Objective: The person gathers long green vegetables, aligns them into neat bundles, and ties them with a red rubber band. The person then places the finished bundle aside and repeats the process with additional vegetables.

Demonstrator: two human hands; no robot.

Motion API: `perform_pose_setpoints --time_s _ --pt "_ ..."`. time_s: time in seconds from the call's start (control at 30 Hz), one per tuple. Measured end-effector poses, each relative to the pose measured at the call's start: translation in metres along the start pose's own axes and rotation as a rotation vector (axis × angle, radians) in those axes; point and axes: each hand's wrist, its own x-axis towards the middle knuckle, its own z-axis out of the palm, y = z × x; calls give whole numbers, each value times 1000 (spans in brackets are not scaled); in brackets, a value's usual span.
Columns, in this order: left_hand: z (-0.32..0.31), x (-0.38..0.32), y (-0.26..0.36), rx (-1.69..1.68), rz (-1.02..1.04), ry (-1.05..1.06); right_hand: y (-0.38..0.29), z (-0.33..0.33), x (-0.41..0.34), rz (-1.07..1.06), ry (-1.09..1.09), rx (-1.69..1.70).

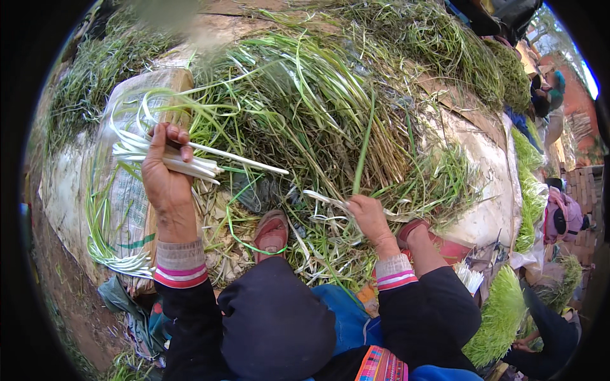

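My left hand (169, 174) is raised on the left, closed around a bunch of white leafy stalks (131, 147) with pale green tops; one long white stalk points right. My right hand (369, 216), in front of my right knee, pinches a long green leaf with a limp whitish strip (329, 197). Before me lies a heap of long green leaves and dry brown stems (305, 100). Under and left of my left hand, a woven plastic sack (126, 190) carries more white-ended green stalks (114, 262) along its near left edge.
My shoes (271, 233) stand amid peeled scraps. More greens lie at the back left (95, 85) and back right (429, 43). At the lower right are a bright green bundle (498, 309) and another person's arm (524, 344). A pink backpack (562, 216) stands at the far right, near other people.
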Motion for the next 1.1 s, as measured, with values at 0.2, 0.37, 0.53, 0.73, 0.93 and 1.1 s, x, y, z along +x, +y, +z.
perform_pose_setpoints --time_s 0.2,0.37,0.53,0.73,0.93,1.1 --pt "10 -16 -32 66 -66 -16 -25 -9 2 -104 39 -456" --pt "18 -37 -66 71 -130 42 -80 12 -4 154 -317 951" --pt "29 -63 -84 139 -327 -67 -103 22 -4 72 -71 885" --pt "24 -61 -95 186 -392 -64 -72 -11 70 -185 226 90" --pt "13 -50 -95 85 -345 -51 -14 43 62 -185 6 -811" --pt "0 -41 -96 85 -353 36 -7 53 16 -2 -790 -484"
